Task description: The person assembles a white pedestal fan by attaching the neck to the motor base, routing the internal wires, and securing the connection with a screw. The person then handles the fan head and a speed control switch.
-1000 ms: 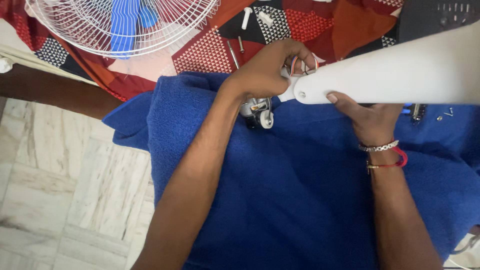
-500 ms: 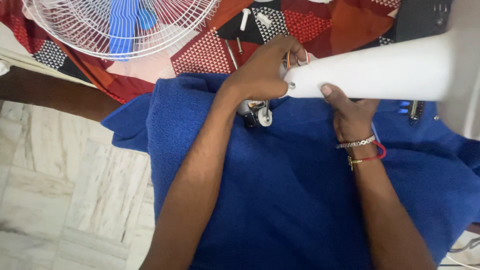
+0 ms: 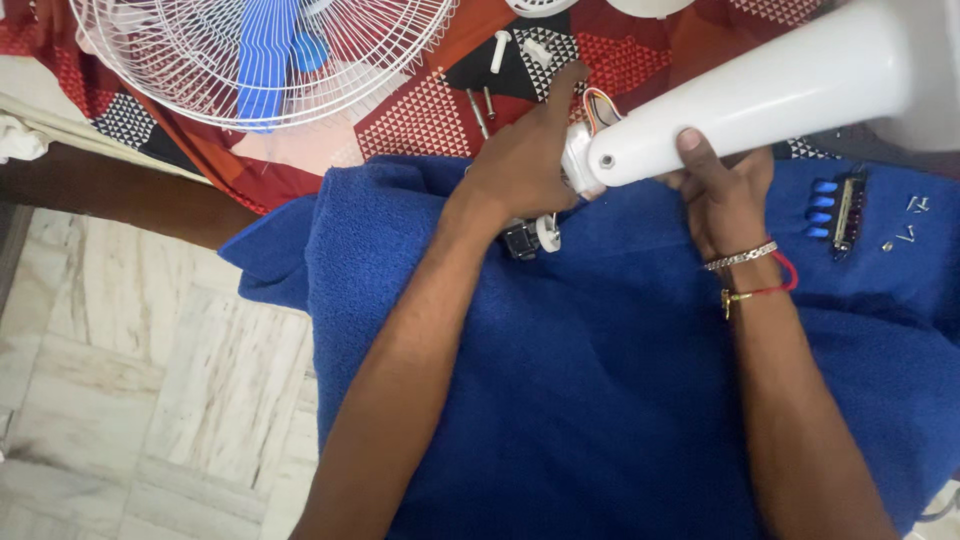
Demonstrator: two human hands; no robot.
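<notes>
Nearest me, across the lower and middle frame, lies the thick blue terry towel [image 3: 600,400], and both my forearms run up over it to the work at upper centre. I judge the step in hand to be the joining, or parting, of the white plastic fan stand neck [image 3: 760,95] and the small motor assembly with a white wheel-like part [image 3: 530,235] that lies on the towel just under my left wrist; which of the two I cannot tell from here. My right hand [image 3: 725,185], with a silver chain and a red thread at the wrist, is curled closed around the narrow end of the neck, the thumb pressed on top near its screw hole, holding it tilted up toward the upper right. My left hand [image 3: 525,165] is partly closed over the joint, fingers bent around the bundle of coloured wires [image 3: 598,103] that comes out at the neck's end. The next move, as I judge it, calls for a steady hold on the neck and care that the wires are not pinched or tugged. To the right on the towel sits a dark switch strip with blue buttons [image 3: 838,210] and a few loose small screws [image 3: 908,218]. Farther off, on the red and black patterned cloth [image 3: 420,115], lie white plastic pegs and metal pins [image 3: 495,60], and in the upper left the white wire fan guard with blue blades [image 3: 260,55].
</notes>
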